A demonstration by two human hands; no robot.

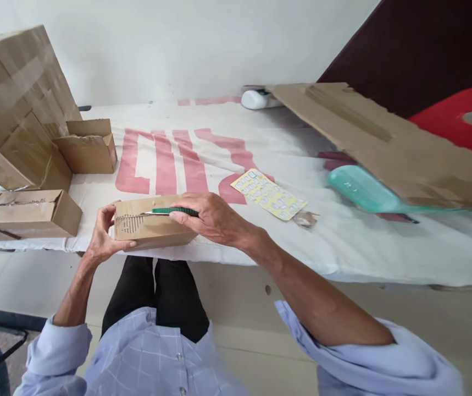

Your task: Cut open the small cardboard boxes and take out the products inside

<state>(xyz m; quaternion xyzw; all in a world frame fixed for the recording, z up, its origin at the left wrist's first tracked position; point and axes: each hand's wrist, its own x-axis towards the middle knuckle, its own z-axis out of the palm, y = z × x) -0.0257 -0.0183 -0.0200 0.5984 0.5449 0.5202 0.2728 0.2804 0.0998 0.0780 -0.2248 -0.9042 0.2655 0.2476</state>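
Observation:
A small cardboard box (161, 237) sits near the table's front edge, its top left part torn so that the ridged inner layer shows. Around the left end of this box is my left hand (103, 234), thumb along the lower front side and fingers at the back. My right hand (213, 219) grips a green-handled knife (175, 210), held flat over the box's top. The knife's thin pale blade points left, at the edge of the torn patch. Whether the blade touches the cardboard I cannot tell.
Left stand a large taped carton (17, 104), a small open box (89, 154) and a tied box (29, 217). Right of my hands lies a yellow sticker sheet (268, 193). A big cardboard sheet (363, 132) leans over a teal plastic item (361, 187); a red plastic item (462, 118) is behind.

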